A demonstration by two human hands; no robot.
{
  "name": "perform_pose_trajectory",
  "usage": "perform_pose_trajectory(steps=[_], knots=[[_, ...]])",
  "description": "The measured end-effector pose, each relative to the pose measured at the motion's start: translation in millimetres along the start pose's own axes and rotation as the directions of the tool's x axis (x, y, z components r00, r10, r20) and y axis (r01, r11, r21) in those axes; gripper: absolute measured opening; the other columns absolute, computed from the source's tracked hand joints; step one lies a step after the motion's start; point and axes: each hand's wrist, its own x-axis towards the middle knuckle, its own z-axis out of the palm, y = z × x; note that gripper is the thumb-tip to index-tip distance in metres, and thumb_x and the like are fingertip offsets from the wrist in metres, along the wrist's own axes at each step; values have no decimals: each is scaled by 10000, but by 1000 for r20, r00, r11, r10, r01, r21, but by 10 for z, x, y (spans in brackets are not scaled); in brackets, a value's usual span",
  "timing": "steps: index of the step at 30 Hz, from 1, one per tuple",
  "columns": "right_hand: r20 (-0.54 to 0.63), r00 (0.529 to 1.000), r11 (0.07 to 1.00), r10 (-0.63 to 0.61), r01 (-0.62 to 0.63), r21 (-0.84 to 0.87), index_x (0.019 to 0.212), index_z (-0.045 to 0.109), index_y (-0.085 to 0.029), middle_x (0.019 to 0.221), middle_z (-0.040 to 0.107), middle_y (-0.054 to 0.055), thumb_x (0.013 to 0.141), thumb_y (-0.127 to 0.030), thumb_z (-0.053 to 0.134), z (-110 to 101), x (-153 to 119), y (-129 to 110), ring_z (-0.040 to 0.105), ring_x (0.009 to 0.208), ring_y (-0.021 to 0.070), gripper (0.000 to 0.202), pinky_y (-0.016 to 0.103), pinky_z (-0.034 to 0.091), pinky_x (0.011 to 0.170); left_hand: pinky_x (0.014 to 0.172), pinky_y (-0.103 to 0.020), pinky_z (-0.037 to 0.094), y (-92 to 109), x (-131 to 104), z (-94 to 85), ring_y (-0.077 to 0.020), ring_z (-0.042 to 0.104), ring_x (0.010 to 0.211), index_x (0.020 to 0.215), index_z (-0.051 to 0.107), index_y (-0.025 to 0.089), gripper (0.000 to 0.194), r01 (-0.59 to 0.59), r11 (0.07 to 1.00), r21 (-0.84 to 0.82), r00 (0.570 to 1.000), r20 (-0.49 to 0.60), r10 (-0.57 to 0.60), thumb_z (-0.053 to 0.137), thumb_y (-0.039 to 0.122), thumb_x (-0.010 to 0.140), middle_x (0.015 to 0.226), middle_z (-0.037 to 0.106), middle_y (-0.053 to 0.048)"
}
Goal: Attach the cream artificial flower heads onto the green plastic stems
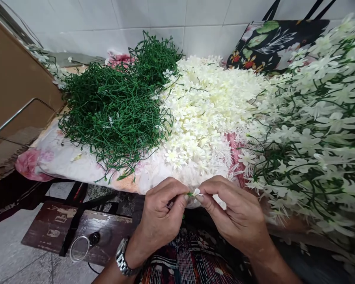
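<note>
My left hand (165,209), with a metal watch on its wrist, pinches a short green stem (191,194) between thumb and forefinger. Close beside it, my right hand (235,215) pinches a small white flower (198,193) whose base meets the stem's tip. Both hands are at the front edge of the cloth-covered surface. Beyond my left hand lies a tangled heap of green stems (115,106). A pile of loose white blossoms (204,106) spreads beyond both hands. Finished-looking white flower sprays on green stems (319,146) fill the right side.
A floral cloth (77,167) covers the surface. A cardboard box (14,79) with a metal handle stands at the left. At the back right is a black floral bag (278,45) near the tiled wall. Below left, a clear round lid or cup (79,249) rests on a dark wooden stool (106,232).
</note>
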Motion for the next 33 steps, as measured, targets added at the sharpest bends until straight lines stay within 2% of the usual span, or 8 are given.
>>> perform_pose_trajectory(steps=[9, 20, 33], knots=[[-21, 999, 992, -24, 21, -122, 829, 529, -169, 695, 546, 8, 854, -50, 508, 49, -23, 28, 536, 633, 99, 123, 208, 449, 570, 517, -181, 392, -90, -19, 65, -84, 496, 559, 706, 587, 128, 181, -34, 998, 49, 999, 35, 32, 488, 0, 786, 595, 515, 10], [-1, 1000, 995, 22, -22, -92, 826, 523, -165, 698, 541, 6, 846, -47, 520, 106, -73, 174, 509, 636, 98, 119, 216, 424, 570, 498, -210, 362, -187, -20, 144, -98, 454, 526, 676, 553, 152, 191, -5, 995, 99, 997, 71, -2, 458, 19, 774, 564, 472, 20], [-9, 1000, 997, 6, -7, -78, 808, 542, -180, 665, 541, -16, 835, -46, 515, 144, -18, 158, 517, 601, 92, 139, 198, 432, 541, 480, -206, 355, -198, -21, 148, -94, 436, 500, 651, 523, 173, 198, 30, 996, 85, 999, 42, -34, 442, 29, 761, 553, 460, 32]])
